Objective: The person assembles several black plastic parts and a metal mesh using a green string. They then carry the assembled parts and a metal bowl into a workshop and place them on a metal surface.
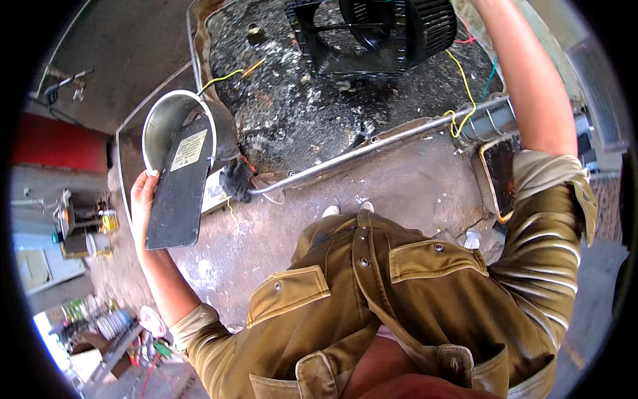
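Head view is showing the left hand (143,196) gripping a flat black rectangular panel (178,193) beside a grey metal cylinder (166,123), while the right hand's grip cannot be told.

View: one head camera, fisheye, edges bent toward the rim.
Facing: steeply down over the person's own chest.
Nearness: shirt (399,299) fills the lower centre, very close; floor (412,186) and dirty tray (299,100) sit farther, upper frame.
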{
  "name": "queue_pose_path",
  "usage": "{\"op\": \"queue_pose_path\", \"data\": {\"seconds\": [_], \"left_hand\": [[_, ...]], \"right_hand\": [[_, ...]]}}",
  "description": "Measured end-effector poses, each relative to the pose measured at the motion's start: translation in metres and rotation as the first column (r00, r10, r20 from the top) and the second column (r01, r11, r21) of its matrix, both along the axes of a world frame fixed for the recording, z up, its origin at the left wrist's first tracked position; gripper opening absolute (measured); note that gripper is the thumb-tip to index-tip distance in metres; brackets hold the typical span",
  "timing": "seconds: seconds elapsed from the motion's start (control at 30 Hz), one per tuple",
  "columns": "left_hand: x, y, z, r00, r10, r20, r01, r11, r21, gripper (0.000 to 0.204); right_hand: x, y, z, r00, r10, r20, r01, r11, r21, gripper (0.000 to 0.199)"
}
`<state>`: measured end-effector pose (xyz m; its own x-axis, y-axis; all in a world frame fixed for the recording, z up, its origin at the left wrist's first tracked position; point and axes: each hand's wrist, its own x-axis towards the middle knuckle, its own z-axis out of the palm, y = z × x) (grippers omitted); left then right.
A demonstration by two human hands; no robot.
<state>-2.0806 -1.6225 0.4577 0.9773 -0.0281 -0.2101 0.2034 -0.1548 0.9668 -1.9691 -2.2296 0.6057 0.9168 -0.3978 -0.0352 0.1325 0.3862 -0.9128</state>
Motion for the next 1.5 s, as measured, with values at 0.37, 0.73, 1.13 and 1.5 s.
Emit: {"op": "queue_pose_path", "data": {"seconds": [0.37,0.73,1.13,1.5], "left_hand": [[-0.048,0.026,-0.037,0.979,0.181,-0.091,-0.179,0.983,0.031,0.012],[-0.036,0.024,-0.047,0.975,0.214,-0.064,-0.213,0.977,0.029,0.012],[-0.022,0.002,-0.031,0.982,0.179,-0.061,-0.173,0.981,0.090,0.016],[-0.007,-0.024,-0.020,0.992,0.119,-0.043,-0.110,0.978,0.176,0.017]], "right_hand": [[0.065,0.068,-0.230,0.951,0.302,0.075,-0.308,0.882,0.357,0.017],[-0.063,0.083,-0.269,0.826,0.281,-0.489,-0.136,0.941,0.311,0.047],[-0.268,0.020,-0.331,0.878,-0.429,-0.214,-0.117,0.241,-0.963,0.050],[-0.265,0.050,-0.366,0.902,-0.011,-0.431,-0.252,0.798,-0.548,0.016]]}}
